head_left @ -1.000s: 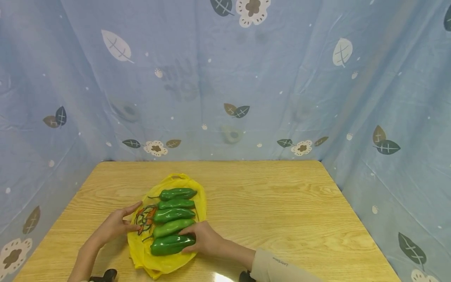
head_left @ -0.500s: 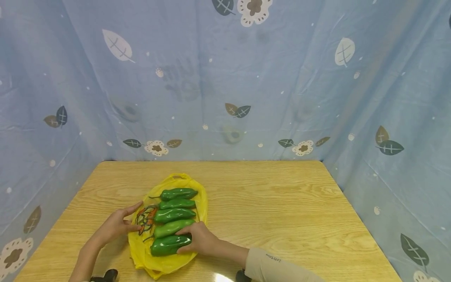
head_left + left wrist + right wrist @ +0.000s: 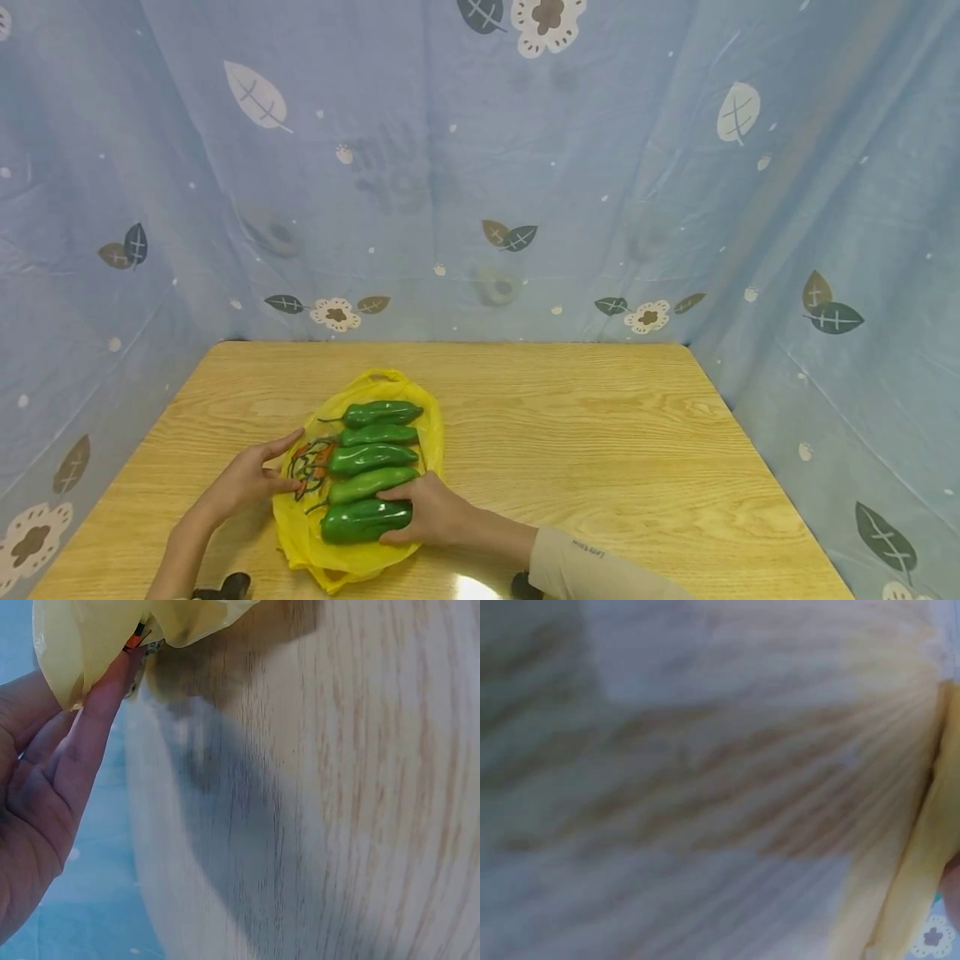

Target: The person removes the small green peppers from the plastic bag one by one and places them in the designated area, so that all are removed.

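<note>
Several green peppers lie in a row, one above another, on a yellow plastic bag (image 3: 352, 560). My right hand (image 3: 438, 510) grips the right end of the nearest pepper (image 3: 356, 522), its fingertips on the far side and thumb on the near side. That thumb and finger partly cover the pepper's tip. At the bag's left edge my left hand (image 3: 243, 483) rests with fingers spread, touching the yellow plastic beside an orange and dark green pattern (image 3: 309, 467). From the left wrist, fingers (image 3: 86, 750) reach straight up against the bag's hanging edge. Blurred wood fills most of the right wrist view.
A wooden table (image 3: 585, 433) carries the bag on its left half. Blue curtains (image 3: 450, 167) with leaf and flower prints stand behind it and along both sides. Two dark objects, one of them a black knob (image 3: 236, 583), show at the bottom near the wrists.
My right hand slid slightly left along the nearest pepper, then back a little to the right. My left hand and the peppers have hardly moved.
</note>
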Demonstrator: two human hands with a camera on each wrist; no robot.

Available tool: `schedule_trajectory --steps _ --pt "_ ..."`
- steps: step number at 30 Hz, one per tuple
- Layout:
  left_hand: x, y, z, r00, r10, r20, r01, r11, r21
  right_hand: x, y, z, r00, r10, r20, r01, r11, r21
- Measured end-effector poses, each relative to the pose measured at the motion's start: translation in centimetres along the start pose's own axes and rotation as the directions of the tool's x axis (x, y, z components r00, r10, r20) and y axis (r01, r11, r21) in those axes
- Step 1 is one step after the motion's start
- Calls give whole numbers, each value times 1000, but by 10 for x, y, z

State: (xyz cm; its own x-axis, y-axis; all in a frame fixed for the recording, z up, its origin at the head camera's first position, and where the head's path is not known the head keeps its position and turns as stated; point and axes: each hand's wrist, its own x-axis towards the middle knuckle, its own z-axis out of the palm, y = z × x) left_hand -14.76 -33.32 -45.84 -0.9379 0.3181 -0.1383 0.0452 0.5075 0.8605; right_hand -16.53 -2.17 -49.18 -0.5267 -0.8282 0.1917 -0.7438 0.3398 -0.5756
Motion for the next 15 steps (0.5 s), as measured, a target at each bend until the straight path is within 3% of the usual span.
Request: schedule_trajectory --steps 9,12,15 --pt "1 4 1 1000 -1 26 1 1000 -12 -7 12 -8 986 -97 -138 121 977 178" --pt "0 4 0 1000 10 17 -10 1000 20 -8 12 -16 988 -72 -139 102 969 223" --pt "-1 3 -1 1000 5 6 -5 998 60 -10 10 -28 996 -23 -90 45 967 252"
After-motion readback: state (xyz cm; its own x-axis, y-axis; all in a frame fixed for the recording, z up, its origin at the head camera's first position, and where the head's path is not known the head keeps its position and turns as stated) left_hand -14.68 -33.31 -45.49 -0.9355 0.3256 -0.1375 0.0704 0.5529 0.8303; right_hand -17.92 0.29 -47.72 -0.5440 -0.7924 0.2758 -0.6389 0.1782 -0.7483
